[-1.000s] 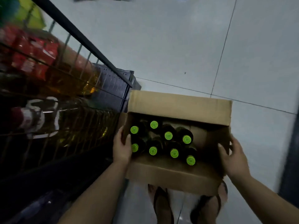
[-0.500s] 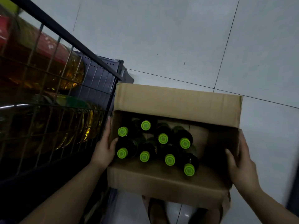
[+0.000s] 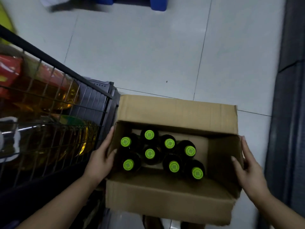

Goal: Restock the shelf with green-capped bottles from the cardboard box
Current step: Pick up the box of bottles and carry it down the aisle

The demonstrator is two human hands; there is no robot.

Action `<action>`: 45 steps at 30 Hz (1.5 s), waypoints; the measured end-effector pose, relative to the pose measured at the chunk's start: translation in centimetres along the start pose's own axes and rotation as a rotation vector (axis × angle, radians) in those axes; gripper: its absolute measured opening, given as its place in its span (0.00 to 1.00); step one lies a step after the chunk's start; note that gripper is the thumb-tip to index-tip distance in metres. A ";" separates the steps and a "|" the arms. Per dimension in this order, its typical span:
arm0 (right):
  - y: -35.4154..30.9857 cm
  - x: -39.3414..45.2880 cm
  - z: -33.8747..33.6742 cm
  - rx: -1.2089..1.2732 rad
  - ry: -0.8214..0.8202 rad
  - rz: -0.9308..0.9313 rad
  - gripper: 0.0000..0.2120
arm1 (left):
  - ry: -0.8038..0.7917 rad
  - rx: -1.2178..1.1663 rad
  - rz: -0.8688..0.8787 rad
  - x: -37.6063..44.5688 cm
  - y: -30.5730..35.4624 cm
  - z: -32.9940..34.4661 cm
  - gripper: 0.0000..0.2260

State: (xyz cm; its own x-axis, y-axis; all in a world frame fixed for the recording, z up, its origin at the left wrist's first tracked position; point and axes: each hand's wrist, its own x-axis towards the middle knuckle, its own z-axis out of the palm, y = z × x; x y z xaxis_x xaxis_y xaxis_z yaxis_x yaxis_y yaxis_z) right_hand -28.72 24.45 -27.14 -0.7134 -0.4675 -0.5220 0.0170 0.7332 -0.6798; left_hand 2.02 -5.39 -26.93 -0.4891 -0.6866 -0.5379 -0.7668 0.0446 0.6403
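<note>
Holding the cardboard box [image 3: 165, 200] by its two short sides right now; left hand [image 3: 100, 162] is flat against the left wall with the thumb hooked over the rim, right hand [image 3: 247, 172] pressed on the right wall the same way; so both are clamped on the box and neither is on a bottle.

Inside I count eight green-capped bottles [image 3: 149, 153] standing upright, bunched toward the left and middle of the box; bare cardboard floor shows at the right end, so a few might already be gone, though it could just have been packed loose.

The wire shelf [image 3: 54, 96] fills the left of the frame, its corner just beside the box's upper left; it's stocked with big yellow oil jugs [image 3: 66, 95] and something in red packaging [image 3: 9, 71]; it's dim and blurry there, and I can't spot a single green cap on it.

My read: restocking itself hasn't really started in anything visible; the box is only being positioned next to the shelf, and all eight bottles are left to move across.
</note>
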 end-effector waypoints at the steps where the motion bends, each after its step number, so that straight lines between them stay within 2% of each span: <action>1: -0.3 -0.7 -1.5 0.024 0.011 0.000 0.34 | -0.016 -0.011 0.014 -0.7 1.5 -0.4 0.36; 5: -3.8 -4.5 -8.0 0.056 0.093 -0.008 0.35 | -0.038 -0.054 0.091 -4.8 8.2 -2.4 0.35; 10: -11.6 -11.2 -17.4 0.067 0.143 -0.115 0.34 | 0.004 -0.078 0.138 -12.0 17.0 -7.0 0.34; 16: -21.3 -22.3 -27.6 0.221 0.207 -0.148 0.32 | 0.145 -0.130 0.256 -22.9 28.9 -14.4 0.36; 21: -26.7 -30.1 -33.5 0.217 0.241 -0.189 0.32 | 0.229 -0.120 0.301 -31.4 35.0 -19.8 0.34; 28: -33.0 -34.9 -37.6 0.150 0.166 -0.276 0.31 | 0.271 -0.201 0.272 -39.5 36.2 -23.8 0.34; 31: -35.0 -35.4 -37.7 0.151 0.114 -0.324 0.31 | 0.320 -0.244 0.278 -41.6 35.8 -24.5 0.35; 36: -37.6 -34.4 -36.1 0.142 0.038 -0.386 0.31 | 0.393 -0.278 0.189 -44.5 34.3 -25.1 0.34; 42: -41.6 -30.2 -34.4 -0.036 -0.160 -0.496 0.31 | 0.565 -0.354 0.058 -48.5 33.0 -23.4 0.34; 45: -45.4 -27.4 -33.1 -0.179 -0.311 -0.589 0.31 | 0.732 -0.496 -0.022 -51.7 32.7 -20.3 0.32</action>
State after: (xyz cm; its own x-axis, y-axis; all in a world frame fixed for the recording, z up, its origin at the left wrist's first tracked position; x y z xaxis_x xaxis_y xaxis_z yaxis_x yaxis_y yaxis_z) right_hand -33.14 20.36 35.12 -0.3336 -0.9135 -0.2330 -0.4467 0.3708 -0.8142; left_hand 10.70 16.86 32.95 0.0424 -0.9835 -0.1759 -0.4211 -0.1773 0.8895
